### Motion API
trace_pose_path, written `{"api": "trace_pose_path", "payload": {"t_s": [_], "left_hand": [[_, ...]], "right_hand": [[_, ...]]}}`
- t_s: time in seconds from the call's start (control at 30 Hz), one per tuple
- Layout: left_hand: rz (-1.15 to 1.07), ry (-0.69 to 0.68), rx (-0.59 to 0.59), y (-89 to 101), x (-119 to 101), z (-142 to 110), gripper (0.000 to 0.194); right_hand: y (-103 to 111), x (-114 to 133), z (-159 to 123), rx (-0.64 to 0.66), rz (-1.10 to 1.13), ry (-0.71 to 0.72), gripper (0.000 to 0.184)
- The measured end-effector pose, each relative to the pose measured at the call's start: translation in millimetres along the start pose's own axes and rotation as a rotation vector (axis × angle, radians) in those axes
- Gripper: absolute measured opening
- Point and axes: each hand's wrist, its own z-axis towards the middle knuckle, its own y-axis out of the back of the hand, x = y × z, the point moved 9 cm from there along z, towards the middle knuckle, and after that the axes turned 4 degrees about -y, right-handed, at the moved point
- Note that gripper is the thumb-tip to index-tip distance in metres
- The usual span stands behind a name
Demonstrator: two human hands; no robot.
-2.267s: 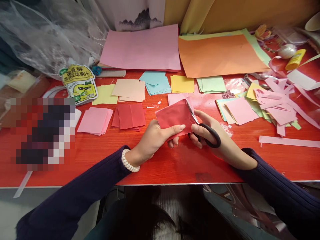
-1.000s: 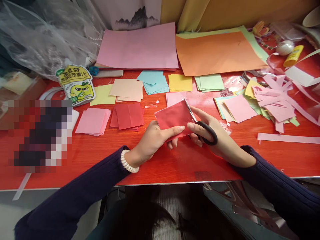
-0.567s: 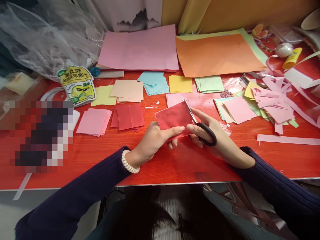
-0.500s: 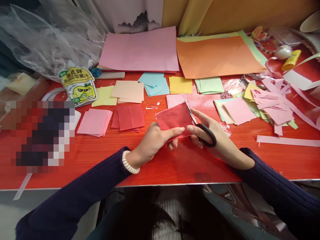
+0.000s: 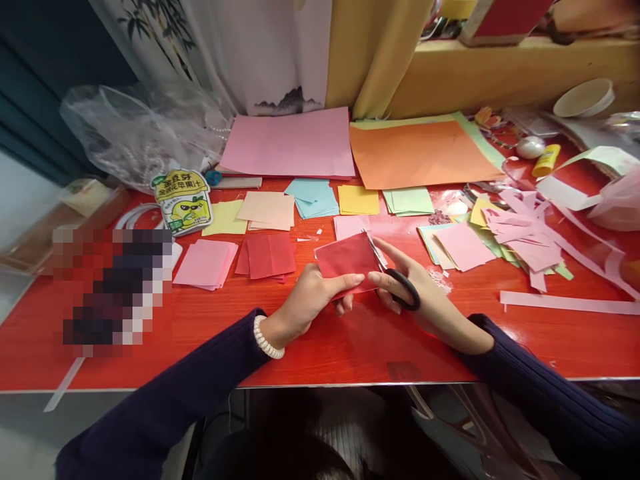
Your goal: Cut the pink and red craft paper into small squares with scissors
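Observation:
My left hand (image 5: 313, 300) pinches a red square of paper (image 5: 345, 260) by its lower edge, thumb on top, holding it just above the red table (image 5: 350, 340). My right hand (image 5: 417, 293) grips black-handled scissors (image 5: 395, 277), fingers through the loops. The blades lie along the paper's right edge, pointing away from me. A pearl bracelet (image 5: 267, 339) sits on my left wrist.
Small stacks of paper squares lie beyond: pink (image 5: 205, 263), red (image 5: 265, 255), cream (image 5: 267, 209), blue (image 5: 313, 197), yellow (image 5: 358, 199), green (image 5: 408, 200). Large pink (image 5: 290, 141) and orange (image 5: 420, 152) sheets lie at the back. Pink scraps (image 5: 525, 233), a strip (image 5: 570, 303), a juice pouch (image 5: 183, 202) and a glue stick (image 5: 546, 160) are around.
The view has tilted up and pulled back, showing more of the wall and shelf. My hands keep the same hold on the paper and scissors.

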Motion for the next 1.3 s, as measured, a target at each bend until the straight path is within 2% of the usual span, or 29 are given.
{"api": "trace_pose_path", "payload": {"t_s": [0.37,0.47,0.57,0.7,0.77,0.87,0.97,1.07,1.17,1.27,1.3], "left_hand": [[0.034,0.082,0.01,0.9,-3.4,-2.9,0.038],[0.079,0.103,0.007,4.1,-11.5,-4.0,0.036],[0.14,0.067,-0.054,19.6,-32.2,-4.2,0.032],[0.144,-0.144,-0.259,62.8,-70.5,-5.8,0.026],[0.138,-0.226,-0.333,83.6,-79.7,-7.5,0.028],[0.12,-0.267,-0.376,103.0,-77.8,-8.1,0.029],[0.126,-0.262,-0.348,104.8,-70.8,-7.2,0.028],[0.162,-0.221,-0.272,95.0,-64.0,-5.4,0.029],[0.176,-0.161,-0.213,87.3,-55.6,-3.7,0.027],[0.194,-0.105,-0.186,84.9,-45.7,-2.2,0.028],[0.201,-0.091,-0.177,84.2,-42.5,-1.7,0.029]], "right_hand": [[-2.5,1.6,0.4,0.011,-0.005,0.005,0.074],[1.9,-0.5,0.7,0.003,-0.031,-0.013,0.075],[14.9,5.2,1.0,-0.05,-0.146,0.023,0.074],[32.9,30.1,-2.9,-0.2,-0.464,0.179,0.082],[25.0,38.5,-5.1,-0.188,-0.673,0.229,0.08],[-8.8,38.2,-9.7,-0.037,-0.978,0.277,0.064],[-46.6,30.4,-18.4,0.139,-1.283,0.357,0.047],[-62.3,36.6,-24.1,0.192,-1.481,0.528,0.032],[-49.1,54.1,-9.6,0.256,-1.466,0.623,0.031],[-17.2,75.7,32.7,0.263,-1.399,0.62,0.033],[-5.2,83.4,50.2,0.215,-1.385,0.615,0.033]]}}
